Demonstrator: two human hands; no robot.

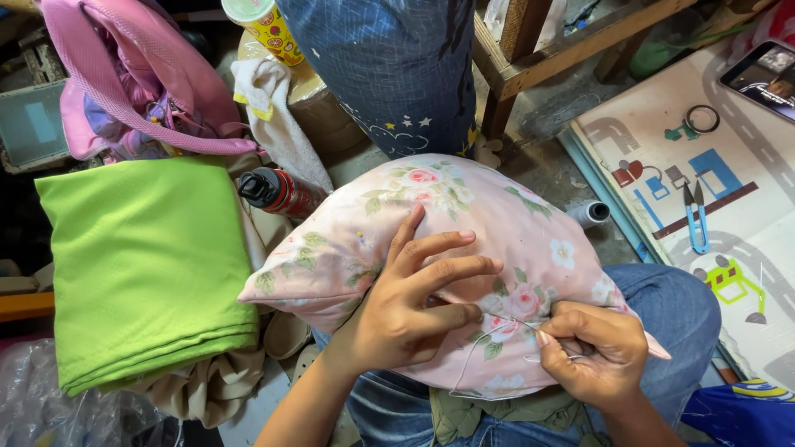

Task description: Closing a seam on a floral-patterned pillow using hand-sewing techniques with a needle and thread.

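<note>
A pink pillow point(464, 215) with a flower print rests on my lap. My left hand point(410, 298) lies flat on its near side with fingers spread, pressing the fabric down. My right hand point(592, 352) is at the pillow's near edge, fingers pinched on a thin needle point(534, 358). A white thread point(476, 352) runs from it in a loop across the fabric.
Folded green cloth point(145, 265) lies at left, a pink backpack point(141, 83) behind it. A dark spray can point(277, 190) and a blue patterned cushion point(397, 74) stand behind the pillow. At right, a play mat point(745, 207) holds blue thread snips point(697, 217), a phone point(766, 74) and a thread spool point(590, 213).
</note>
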